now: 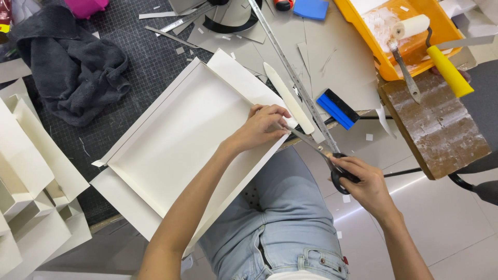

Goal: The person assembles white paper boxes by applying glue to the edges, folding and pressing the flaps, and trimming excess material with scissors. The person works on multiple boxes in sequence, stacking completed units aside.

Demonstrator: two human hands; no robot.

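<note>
While pinning the shallow white card tray (171, 140) at its right corner, left hand (262, 127); right hand (363, 181) gripping black-handled scissors (324, 153), blades aimed up-left toward that corner.

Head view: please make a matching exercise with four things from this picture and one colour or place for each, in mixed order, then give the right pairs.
Things:
1. scissors
2. paint roller
3. cloth
4. squeegee

Descriptions:
A. dark grey, crumpled on the cutting mat
B. blue with a black edge, beside the metal ruler
C. in the right hand, blades at the corner of the white box
D. yellow handle, lying in the orange tray

Pairs: 1-C, 2-D, 3-A, 4-B
</note>
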